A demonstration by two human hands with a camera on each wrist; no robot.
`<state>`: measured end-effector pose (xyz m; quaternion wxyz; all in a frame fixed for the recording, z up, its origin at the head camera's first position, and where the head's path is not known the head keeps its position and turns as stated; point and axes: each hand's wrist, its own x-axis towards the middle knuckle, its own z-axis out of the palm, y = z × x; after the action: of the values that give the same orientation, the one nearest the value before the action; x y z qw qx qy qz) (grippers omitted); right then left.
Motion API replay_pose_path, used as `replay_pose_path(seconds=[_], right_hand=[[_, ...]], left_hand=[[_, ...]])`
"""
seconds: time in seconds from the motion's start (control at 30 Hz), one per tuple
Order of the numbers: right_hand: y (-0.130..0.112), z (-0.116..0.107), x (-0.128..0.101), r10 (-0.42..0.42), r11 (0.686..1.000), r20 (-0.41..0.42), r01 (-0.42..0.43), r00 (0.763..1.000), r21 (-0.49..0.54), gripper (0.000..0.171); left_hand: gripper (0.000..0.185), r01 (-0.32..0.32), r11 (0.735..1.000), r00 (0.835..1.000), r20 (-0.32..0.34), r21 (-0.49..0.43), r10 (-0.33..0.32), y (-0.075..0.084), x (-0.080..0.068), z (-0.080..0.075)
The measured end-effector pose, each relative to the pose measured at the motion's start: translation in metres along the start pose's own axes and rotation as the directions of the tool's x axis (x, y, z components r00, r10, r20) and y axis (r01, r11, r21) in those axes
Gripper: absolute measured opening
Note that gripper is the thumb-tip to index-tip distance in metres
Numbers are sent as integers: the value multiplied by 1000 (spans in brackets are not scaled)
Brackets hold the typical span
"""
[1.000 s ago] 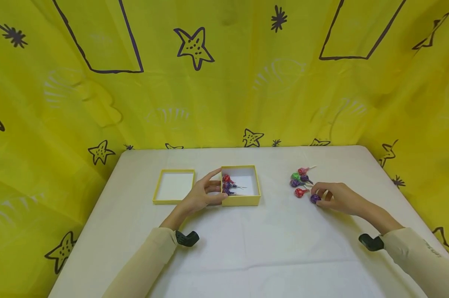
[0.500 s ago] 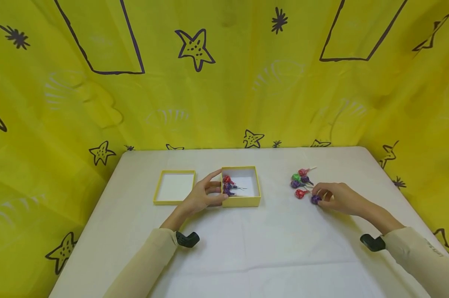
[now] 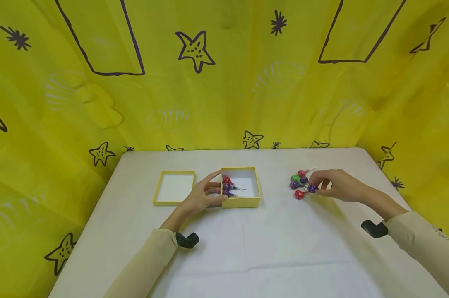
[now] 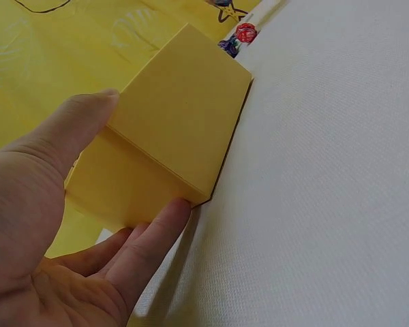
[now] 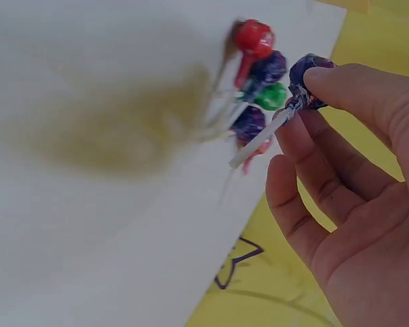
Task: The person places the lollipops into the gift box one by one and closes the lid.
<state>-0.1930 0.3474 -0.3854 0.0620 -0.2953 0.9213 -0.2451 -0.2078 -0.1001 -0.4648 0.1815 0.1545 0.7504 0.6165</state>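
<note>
My right hand (image 3: 339, 185) pinches a purple-wrapped lollipop (image 5: 305, 82) by its round head between thumb and fingertips. Its white stick slants down, and its shadow falls on the cloth below. Just beyond it lies a loose group of lollipops: a red one (image 3: 299, 194), a green one (image 3: 295, 178), a pink one (image 3: 302, 172) and purple ones (image 3: 294, 184). My left hand (image 3: 200, 196) holds the left end of an open yellow box (image 3: 241, 202), thumb at the front corner and fingers along the side. Inside the box, a red lollipop (image 3: 226, 180) and purple ones lie against the left wall.
A shallow yellow-rimmed lid (image 3: 174, 203) lies inside-up left of the box, behind my left wrist. White cloth covers the table (image 3: 269, 240). A yellow curtain (image 3: 224, 91) with drawn stars hangs behind and at both sides.
My right hand has lifted the purple lollipop off the table, up and slightly to the left. My left hand and the box have stayed in place.
</note>
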Motion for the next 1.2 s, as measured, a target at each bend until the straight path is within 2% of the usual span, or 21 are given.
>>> replay_pose_path(seconds=[0.33,0.57,0.9,1.2], right_hand=[[-28,-27,34,-37,999,20,37,999,-20,25],[-48,-37,61,-9,1000,43,9,999,3,22],[-74,-27,97,-79,996,40,78,996,33,19],[-86,-11,127,-128,990,37,125,991,72,21]], left_hand=[[89,3,1000,1000,2,12,-3,1,0,0],[89,3,1000,1000,-4,25,-3,1,0,0],[90,11,1000,1000,-7,27,-11,1,1,0],[88,10,1000,1000,1,-5,-10,-1,2,-1]])
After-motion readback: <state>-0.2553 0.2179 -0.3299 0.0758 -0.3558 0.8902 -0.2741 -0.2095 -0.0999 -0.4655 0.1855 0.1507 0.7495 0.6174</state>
